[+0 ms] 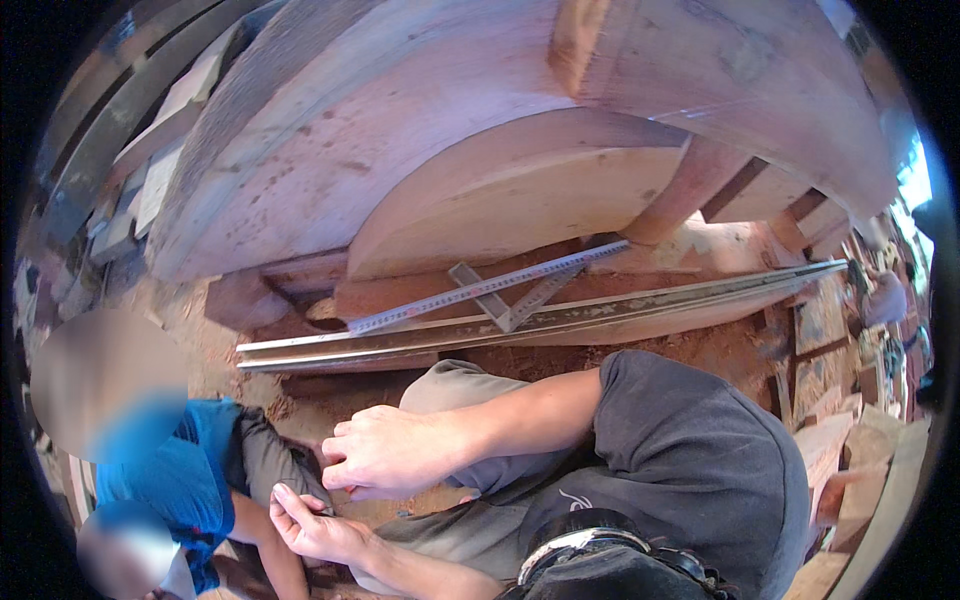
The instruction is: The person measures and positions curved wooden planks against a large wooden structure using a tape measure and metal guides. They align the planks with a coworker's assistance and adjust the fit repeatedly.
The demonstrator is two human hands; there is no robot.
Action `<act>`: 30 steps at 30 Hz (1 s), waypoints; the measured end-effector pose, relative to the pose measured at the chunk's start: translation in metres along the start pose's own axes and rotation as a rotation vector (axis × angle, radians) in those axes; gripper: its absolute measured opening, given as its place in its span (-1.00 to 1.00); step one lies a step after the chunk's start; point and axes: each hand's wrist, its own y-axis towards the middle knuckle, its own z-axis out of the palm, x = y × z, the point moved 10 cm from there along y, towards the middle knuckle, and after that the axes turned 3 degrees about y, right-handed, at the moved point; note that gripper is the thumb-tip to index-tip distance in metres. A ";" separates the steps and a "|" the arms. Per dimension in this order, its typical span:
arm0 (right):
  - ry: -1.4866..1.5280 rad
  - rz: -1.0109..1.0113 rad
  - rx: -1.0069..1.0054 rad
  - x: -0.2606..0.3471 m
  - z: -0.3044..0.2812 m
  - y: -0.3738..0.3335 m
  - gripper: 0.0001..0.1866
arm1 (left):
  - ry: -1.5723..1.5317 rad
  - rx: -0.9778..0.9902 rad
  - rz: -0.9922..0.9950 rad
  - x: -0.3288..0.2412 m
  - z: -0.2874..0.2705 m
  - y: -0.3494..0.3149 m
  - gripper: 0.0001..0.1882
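Note:
My right hand (393, 451) is held out over my lap with its fingers curled inward; their undersides are hidden. Just below and left of it is my left hand (318, 532), thumb and fingers pinched together at a small dark spot that I cannot make out. The two hands are close but apart. Beyond them, a long straight bar (600, 315) with pale edges lies across the wood. A steel ruler (490, 288) rests slantwise there, next to a worn metal square (506, 317). Neither hand touches these tools.
Large curved wooden pieces (520, 210) rise beyond the tools. A person in a blue shirt (165, 470) is close on my left, an arm near my left hand. Wood offcuts (860, 470) are stacked at right, and more boards (165, 150) stand at far left.

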 end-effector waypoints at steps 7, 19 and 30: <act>-0.022 0.022 0.021 -0.014 -0.003 -0.002 -0.73 | -0.102 0.132 0.042 -0.008 0.029 -0.018 -0.88; 0.134 0.119 0.090 -0.040 0.033 0.033 -0.70 | 0.117 0.007 0.113 0.026 0.022 0.025 -0.68; 0.142 0.205 -0.050 -0.041 0.027 0.034 -0.67 | 0.117 0.413 0.725 -0.099 0.165 0.031 -0.51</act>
